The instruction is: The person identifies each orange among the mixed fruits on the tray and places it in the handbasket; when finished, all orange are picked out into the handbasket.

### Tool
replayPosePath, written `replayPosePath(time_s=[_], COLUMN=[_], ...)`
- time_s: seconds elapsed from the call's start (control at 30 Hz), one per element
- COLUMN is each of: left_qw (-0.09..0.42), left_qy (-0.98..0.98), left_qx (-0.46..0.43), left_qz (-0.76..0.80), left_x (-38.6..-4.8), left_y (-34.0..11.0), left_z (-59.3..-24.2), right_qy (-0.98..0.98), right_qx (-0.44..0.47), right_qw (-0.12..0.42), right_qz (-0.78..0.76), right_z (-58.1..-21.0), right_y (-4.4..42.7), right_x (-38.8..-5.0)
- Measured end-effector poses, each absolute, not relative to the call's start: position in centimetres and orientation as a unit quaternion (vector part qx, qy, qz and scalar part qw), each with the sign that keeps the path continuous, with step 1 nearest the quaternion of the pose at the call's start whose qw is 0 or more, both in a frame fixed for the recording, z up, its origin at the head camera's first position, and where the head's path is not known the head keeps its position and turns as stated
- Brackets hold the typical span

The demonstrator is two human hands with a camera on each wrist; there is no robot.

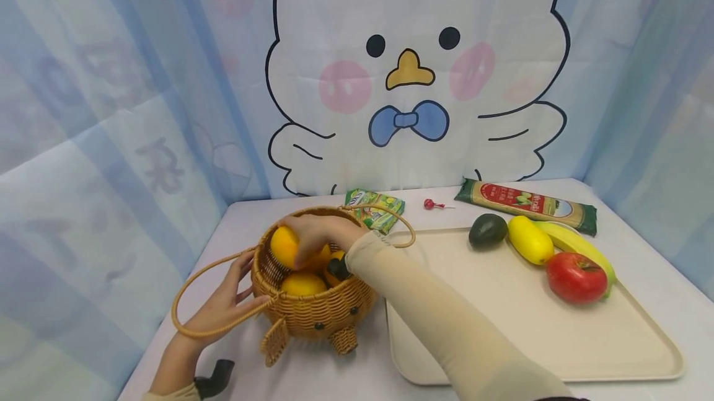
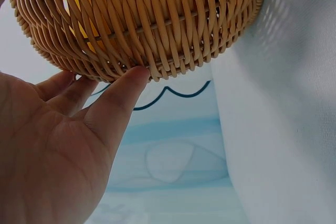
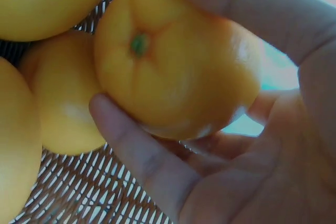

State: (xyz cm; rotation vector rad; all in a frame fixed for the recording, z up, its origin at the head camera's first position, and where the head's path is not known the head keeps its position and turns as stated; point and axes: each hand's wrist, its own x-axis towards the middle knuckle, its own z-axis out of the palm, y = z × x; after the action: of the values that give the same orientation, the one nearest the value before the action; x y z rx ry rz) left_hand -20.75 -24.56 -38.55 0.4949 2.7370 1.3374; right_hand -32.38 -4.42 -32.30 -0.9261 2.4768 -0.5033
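Observation:
A wicker basket (image 1: 312, 314) with a small animal face and rope-like handles stands left of the tray. Inside it my right hand (image 1: 320, 233) grips an orange (image 3: 168, 66) between thumb and fingers, its green stem spot showing in the right wrist view. Several more orange-yellow fruits, one an orange (image 3: 65, 103) beneath the held one, lie in the basket. My left hand (image 1: 223, 305) touches the basket's left side with extended fingers; its fingertips (image 2: 137, 77) rest against the woven wall in the left wrist view. One handle loops over the left wrist in the head view.
On the right, a beige tray (image 1: 474, 326) bears an avocado (image 1: 488, 231), a yellow fruit (image 1: 530, 240), a banana (image 1: 577, 246) and a red apple (image 1: 576, 277). Behind are a green packet (image 1: 382, 206), a red lollipop (image 1: 429, 204) and a long green-and-red package (image 1: 524, 202). A printed curtain surrounds the table.

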Motion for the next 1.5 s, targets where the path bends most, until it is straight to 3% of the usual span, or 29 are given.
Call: replayPosePath(time_s=[0.6, 1.0, 1.5], left_qw=[0.029, 0.032, 0.024], left_qy=[0.887, 0.884, 0.884], left_qx=[0.158, 0.163, 0.162], left_qz=[0.432, 0.437, 0.438], left_x=[-20.7, -20.8, -21.0], left_y=[-24.6, -24.7, -24.9], left_z=[-38.6, -38.8, -39.2], right_qy=[0.915, 0.936, 0.929], right_qx=[-0.355, -0.311, -0.302], right_qw=[0.183, 0.159, 0.21], right_qz=[-0.06, -0.036, 0.031], right_z=[-32.2, -33.2, -33.5], right_y=[-7.0, -8.6, -8.4], right_x=[-31.4, -31.3, -31.3])
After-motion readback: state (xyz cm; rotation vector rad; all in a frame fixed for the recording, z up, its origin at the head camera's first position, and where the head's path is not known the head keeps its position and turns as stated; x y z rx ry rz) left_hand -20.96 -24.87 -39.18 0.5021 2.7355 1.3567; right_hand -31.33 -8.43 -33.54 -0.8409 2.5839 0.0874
